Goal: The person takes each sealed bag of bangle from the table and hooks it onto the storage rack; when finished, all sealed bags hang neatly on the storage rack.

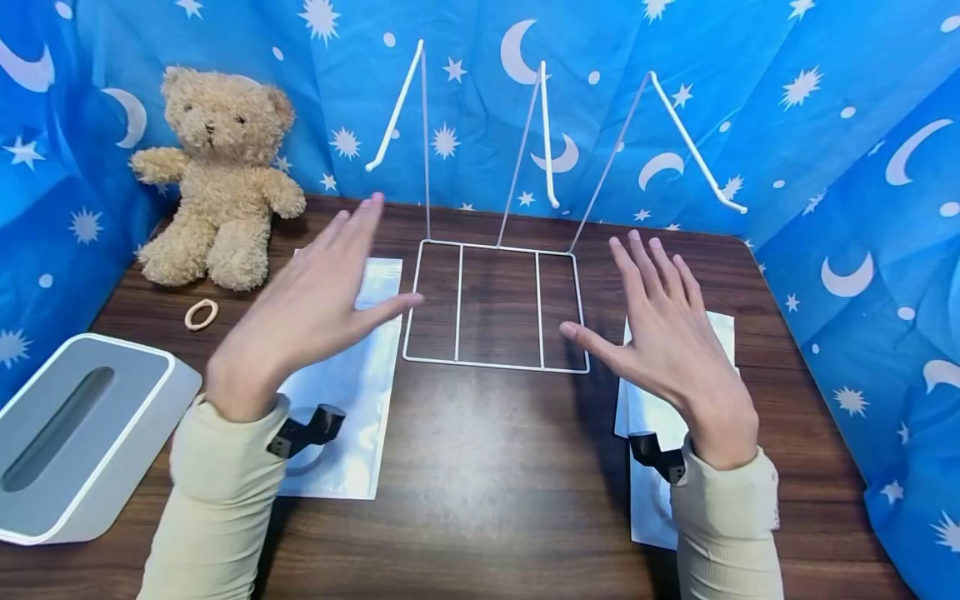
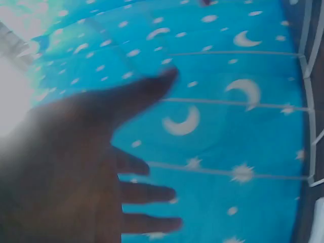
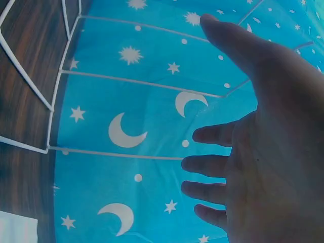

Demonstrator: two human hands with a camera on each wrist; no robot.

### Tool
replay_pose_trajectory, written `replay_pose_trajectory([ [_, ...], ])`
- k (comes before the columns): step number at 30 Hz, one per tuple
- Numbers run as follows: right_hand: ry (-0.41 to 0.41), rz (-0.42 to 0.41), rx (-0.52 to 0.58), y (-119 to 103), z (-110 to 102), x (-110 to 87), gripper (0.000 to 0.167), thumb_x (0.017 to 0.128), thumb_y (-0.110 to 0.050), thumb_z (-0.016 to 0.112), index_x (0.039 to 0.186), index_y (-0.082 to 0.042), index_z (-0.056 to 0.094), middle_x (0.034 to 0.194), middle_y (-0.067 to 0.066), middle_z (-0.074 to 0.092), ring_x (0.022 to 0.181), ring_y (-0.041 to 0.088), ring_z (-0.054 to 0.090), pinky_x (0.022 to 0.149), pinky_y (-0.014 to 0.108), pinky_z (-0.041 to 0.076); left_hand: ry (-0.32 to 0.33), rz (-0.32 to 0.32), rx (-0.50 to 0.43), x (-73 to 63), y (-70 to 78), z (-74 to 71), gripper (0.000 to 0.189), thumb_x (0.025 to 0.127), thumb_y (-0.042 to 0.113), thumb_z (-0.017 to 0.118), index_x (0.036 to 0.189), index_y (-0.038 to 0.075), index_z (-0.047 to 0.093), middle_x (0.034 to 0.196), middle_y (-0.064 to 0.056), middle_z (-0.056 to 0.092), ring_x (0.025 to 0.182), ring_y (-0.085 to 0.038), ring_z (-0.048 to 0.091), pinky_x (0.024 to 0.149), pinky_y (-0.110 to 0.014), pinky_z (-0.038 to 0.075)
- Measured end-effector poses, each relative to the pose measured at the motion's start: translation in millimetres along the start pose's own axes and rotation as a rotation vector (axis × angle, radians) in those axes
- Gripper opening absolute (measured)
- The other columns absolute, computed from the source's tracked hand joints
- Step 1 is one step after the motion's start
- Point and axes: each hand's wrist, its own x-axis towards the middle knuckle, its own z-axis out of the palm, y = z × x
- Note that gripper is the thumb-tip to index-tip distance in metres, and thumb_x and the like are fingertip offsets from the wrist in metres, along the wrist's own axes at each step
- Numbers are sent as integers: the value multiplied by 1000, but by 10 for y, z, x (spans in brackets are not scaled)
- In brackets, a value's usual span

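Note:
My left hand (image 1: pixel 307 292) hovers over the left side of the table, fingers straight and thumb spread, holding nothing. Below it lies a shiny silvery-white flat packet (image 1: pixel 352 425). On the other side my right hand (image 1: pixel 667 342) is raised the same way, its fingers extended and spread, above more white packets (image 1: pixel 648 517) that the hand and sleeve partly cover. Between the hands and farther back stands a white wire rack (image 1: pixel 495 365) with a rectangular base and three upright rods bent forward at the top. Both wrist views show bare palms with straight fingers; the left one is blurred.
A tan teddy bear (image 1: pixel 217 183) sits at the back left, with a small beige ring (image 1: pixel 201 315) in front of it. At the left edge stands a white box with a grey slotted top (image 1: pixel 112 400). Blue star-and-moon cloth (image 1: pixel 480 100) hangs behind the table and along its sides.

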Motion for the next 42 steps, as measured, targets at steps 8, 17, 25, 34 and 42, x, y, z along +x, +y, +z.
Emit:
replay_pose_trajectory([
  [8, -100, 21, -28, -38, 271, -102, 104, 85, -75, 51, 155, -3, 21, 155, 24, 27, 143, 40, 22, 116, 54, 13, -92, -289, 12, -307, -530, 44, 71, 93, 48, 61, 128, -11, 42, 109, -28, 53, 91, -41, 55, 68, -53, 46],
  [17, -200, 85, 117, 121, 724, -271, 93, 92, -62, 55, 152, 2, 26, 154, 28, 27, 141, 43, 25, 113, 58, 19, -273, -377, -48, -321, -903, 341, 74, 84, 51, 73, 119, -7, 43, 101, -21, 53, 73, -30, 55, 59, -41, 46],
  [25, -153, 123, 329, 292, 1089, -329, 94, 90, -61, 58, 155, -4, 21, 158, 23, 19, 145, 39, 17, 113, 59, 17, -240, -409, -16, -271, -947, 471, 68, 79, 43, 81, 114, -4, 46, 105, -25, 50, 86, -37, 51, 64, -47, 43],
  [34, -73, 100, 304, 329, 1220, -302, 92, 89, -62, 60, 156, -9, 25, 156, 19, 29, 144, 36, 23, 111, 59, 21, -192, -294, -161, -275, -1044, 558, 58, 77, 33, 84, 107, 2, 45, 103, -21, 41, 84, -34, 45, 68, -43, 41],
  [42, -43, 89, 306, 352, 1256, -311, 90, 89, -61, 61, 155, -10, 28, 155, 16, 32, 144, 33, 24, 110, 58, 24, -99, -93, -373, -204, -1213, 667, 34, 78, 7, 83, 95, 5, 54, 93, -13, 56, 83, -27, 50, 68, -36, 40],
])
